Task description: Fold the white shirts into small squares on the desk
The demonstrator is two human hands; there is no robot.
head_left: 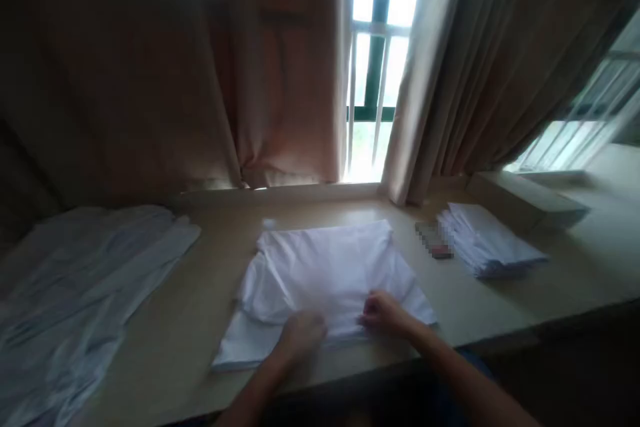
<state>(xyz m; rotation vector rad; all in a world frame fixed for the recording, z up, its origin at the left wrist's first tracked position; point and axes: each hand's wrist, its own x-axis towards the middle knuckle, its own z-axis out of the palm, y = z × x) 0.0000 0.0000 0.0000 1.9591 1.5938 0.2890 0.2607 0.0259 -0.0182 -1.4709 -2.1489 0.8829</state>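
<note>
Head view: white cloth (330,263) under left hand (303,332), right hand (384,313).

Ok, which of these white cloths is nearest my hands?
The middle one, the partly folded white cloth, with your left hand and right hand at its near side. The loose white heap lies farther left, the compact folded stack farther right.

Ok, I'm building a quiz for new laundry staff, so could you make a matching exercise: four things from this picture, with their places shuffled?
1. Loosely spread fabric
2. Neatly folded stack
3. Partly folded cloth
4. Curtains

A. By the left hand and right hand
B. Around the window
C. Table's left side
D. Table's right side

Pairs: 1-C, 2-D, 3-A, 4-B
</note>
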